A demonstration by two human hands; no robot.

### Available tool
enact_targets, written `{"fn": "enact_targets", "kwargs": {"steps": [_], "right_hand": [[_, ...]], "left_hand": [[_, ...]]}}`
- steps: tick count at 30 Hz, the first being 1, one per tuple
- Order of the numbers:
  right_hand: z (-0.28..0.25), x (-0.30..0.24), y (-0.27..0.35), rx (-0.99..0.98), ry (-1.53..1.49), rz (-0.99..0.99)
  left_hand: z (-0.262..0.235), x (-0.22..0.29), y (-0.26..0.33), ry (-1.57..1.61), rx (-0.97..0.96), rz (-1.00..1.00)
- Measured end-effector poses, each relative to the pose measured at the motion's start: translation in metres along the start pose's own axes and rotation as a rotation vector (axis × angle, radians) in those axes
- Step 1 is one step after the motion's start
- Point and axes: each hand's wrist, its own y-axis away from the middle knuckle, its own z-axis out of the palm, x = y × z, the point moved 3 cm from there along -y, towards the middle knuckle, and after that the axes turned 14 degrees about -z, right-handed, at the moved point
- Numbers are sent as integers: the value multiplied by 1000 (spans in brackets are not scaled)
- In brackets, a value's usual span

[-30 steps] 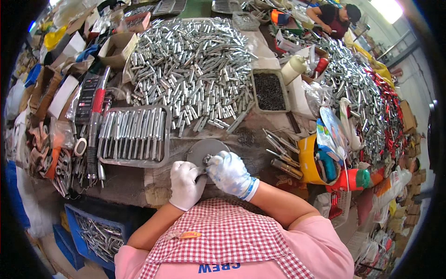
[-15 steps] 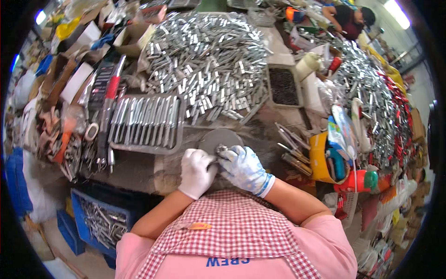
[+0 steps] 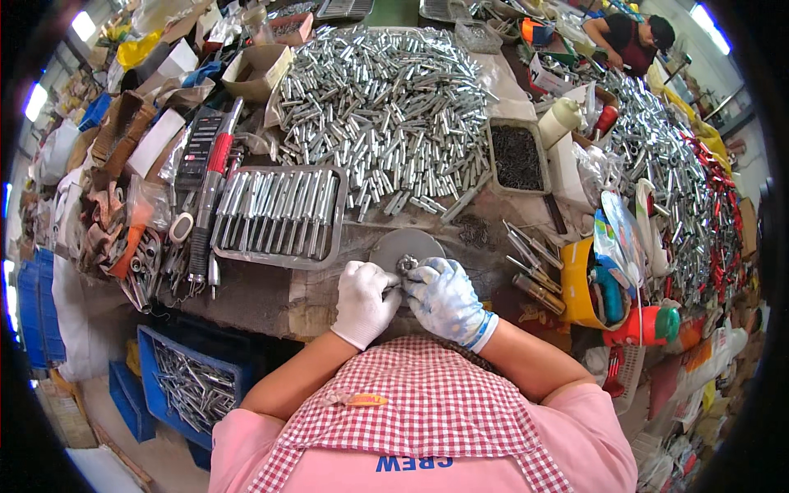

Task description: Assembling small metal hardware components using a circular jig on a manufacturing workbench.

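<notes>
While the left hand (image 3: 365,302) curls, contents hidden, the right hand (image 3: 449,301) pinches metalwork (image 3: 406,264).

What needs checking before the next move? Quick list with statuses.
1. Gloves on left hand and right hand: ok, both covered.
2. Metal part in front of the disc's far half, at the fingertips: ok.
3. Firm grip on it: cannot tell, fingers hide the contact.
4. Rod tray clear of the left hand: ok, it sits apart, to the left.
5. Tub of dark pieces untouched by the right hand: ok, farther off, to the right.
6. Pile contained: not ok, heaped loose beyond the disc.
</notes>
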Motion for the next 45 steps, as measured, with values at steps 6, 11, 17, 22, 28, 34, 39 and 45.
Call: {"fn": "enact_targets", "kwargs": {"steps": [6,11,17,22,28,34,39,45], "right_hand": [[-24,5,-1,106,61,110],[-10,4,9,64,70,0],[-4,8,17,110,109,22],[0,14,24,121,102,67],[-15,15,35,74,150,171],[-12,6,26,-40,119,227],[-23,-7,35,302,-324,238],[-49,10,35,308,-388,324]], "left_hand": [[0,1,-2,6,19,3],[11,15,-1,-17,38,56],[9,16,1,-63,10,12],[8,28,0,-148,28,105],[20,31,-3,-28,48,167],[0,34,-7,86,-76,195],[-3,26,-2,689,-479,-261],[12,29,-5,1105,-358,-461]]}}
